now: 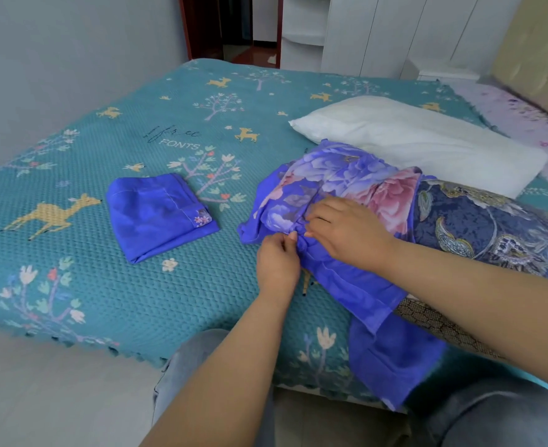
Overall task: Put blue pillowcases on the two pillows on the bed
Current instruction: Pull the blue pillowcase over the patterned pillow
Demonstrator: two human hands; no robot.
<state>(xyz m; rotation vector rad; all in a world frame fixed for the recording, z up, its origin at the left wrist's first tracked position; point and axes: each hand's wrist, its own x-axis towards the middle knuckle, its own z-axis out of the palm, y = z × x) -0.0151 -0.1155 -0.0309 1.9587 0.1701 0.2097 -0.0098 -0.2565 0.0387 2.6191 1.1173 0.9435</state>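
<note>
The left hand point(277, 258) pinches a gathered fold of the floral pillowcase point(337, 201) at its near edge, and the right hand point(347, 232) rests on the same bunched cloth, fingers curled into it just beside the left. The case sits bunched over the end of a patterned pillow point(492, 230) near the bed point(137, 301) edge, with a long blue flap hanging down over the side. The white pillow point(421, 140) lies bare behind it, and the folded pillowcase point(159, 217) waits untouched well to the left. The likely trouble is the bunching: if the cloth is pulled while twisted, the pillow corners may not seat and the case could go on skewed. The hanging flap could also drag the case off the edge, or the pillow may slide with it.
</note>
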